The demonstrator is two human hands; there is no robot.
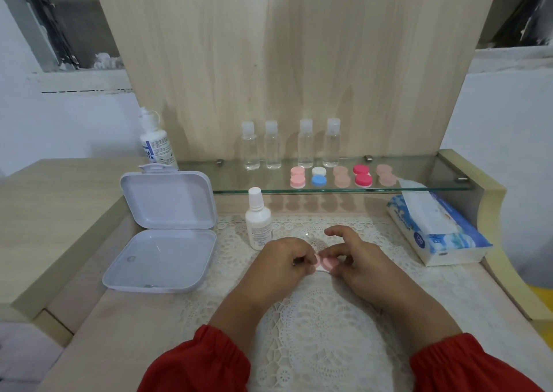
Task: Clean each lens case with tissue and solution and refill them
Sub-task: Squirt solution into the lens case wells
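Two hands meet over the lace mat on the desk [125, 325]. The left hand [279, 261] and right hand [356, 257] each pinch the pink lens case [324, 262] between them, grip closed on it.

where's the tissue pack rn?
Head view, right side: the tissue pack lies on the table beside the lace mat, just below the right end of the glass shelf, right of both hands.
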